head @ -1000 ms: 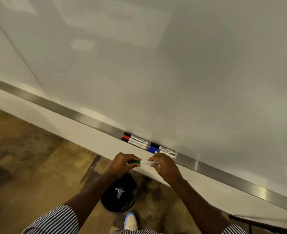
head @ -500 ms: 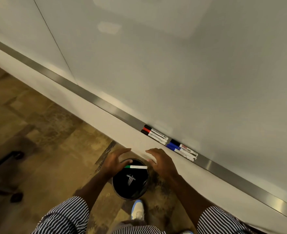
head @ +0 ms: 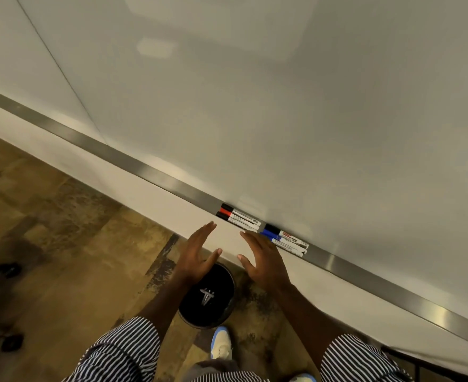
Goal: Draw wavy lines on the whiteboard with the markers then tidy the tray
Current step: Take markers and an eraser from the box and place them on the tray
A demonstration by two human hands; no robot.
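Observation:
The whiteboard (head: 282, 106) fills the upper view and shows no marks. Its metal tray (head: 365, 274) runs diagonally below it. On the tray lie a red-capped marker (head: 237, 212) between black-capped ones (head: 235, 218), and further right blue-capped markers (head: 281, 238) beside a black-capped one (head: 283, 232). My left hand (head: 197, 256) and my right hand (head: 263, 259) hover just below the tray, fingers straight, palms facing each other, holding nothing. My right fingertips reach the near ends of the markers. The green marker is not in sight.
A round black bin (head: 206, 299) stands on the mottled brown floor (head: 62, 257) under my hands. My shoe (head: 221, 343) is beside it. A dark chair base (head: 4, 271) sits at the left edge. A white wall strip (head: 117, 172) runs beneath the tray.
My hands let go of the green marker over the bin and it dropped out of sight. Both hands then opened and rose toward the tray.

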